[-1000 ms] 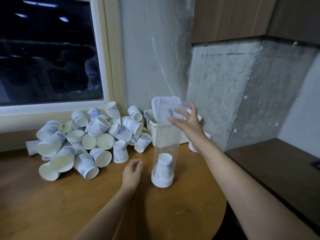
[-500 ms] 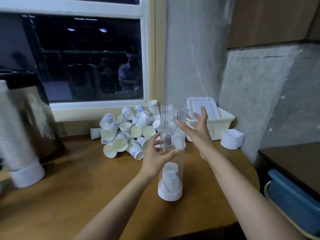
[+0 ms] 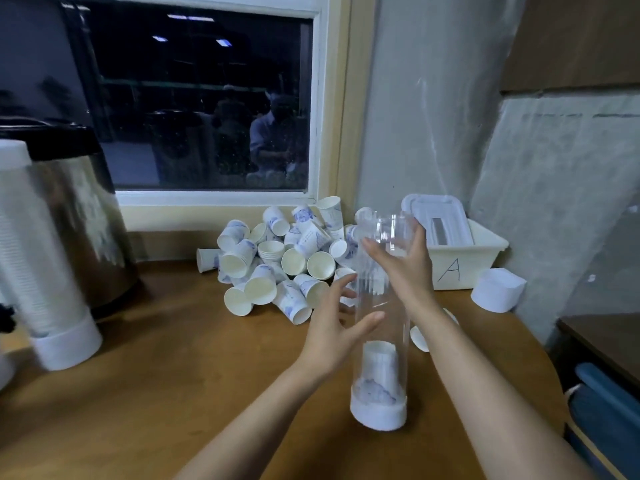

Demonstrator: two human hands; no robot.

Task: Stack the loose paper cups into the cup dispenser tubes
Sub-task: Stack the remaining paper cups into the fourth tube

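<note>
Half a second ago the left hand point(image 3: 332, 327) was curled round the middle of the tube point(image 3: 379, 306); now its fingers are spread wide and straight at the tube's nine o'clock side, and only the thumb lies against the clear wall. The right hand point(image 3: 403, 268) was flat against the tube before and now holds it near the top, thumb stretched across the near side and fingers up the far side. The tube stands close to upright on the table point(image 3: 156, 393), leaning a little; whether its white base point(image 3: 378, 412) sits flat I cannot tell. A short stack of cups point(image 3: 379, 368) fills the bottom of the tube, just above the base. The pile of loose cups point(image 3: 277, 261) lies at the tube's eleven o'clock, under the window point(image 3: 207, 98), most on their sides. One more cup point(image 3: 419, 337) lies at three o'clock, partly hidden by the right forearm. At one o'clock a white bin point(image 3: 485, 258) marked A holds a lid point(image 3: 433, 216), and a white cap point(image 3: 498, 289) sits just beside it. Far off at nine o'clock stands a full dispenser point(image 3: 38, 271), with a steel urn point(image 3: 86, 209) close behind it.
</note>
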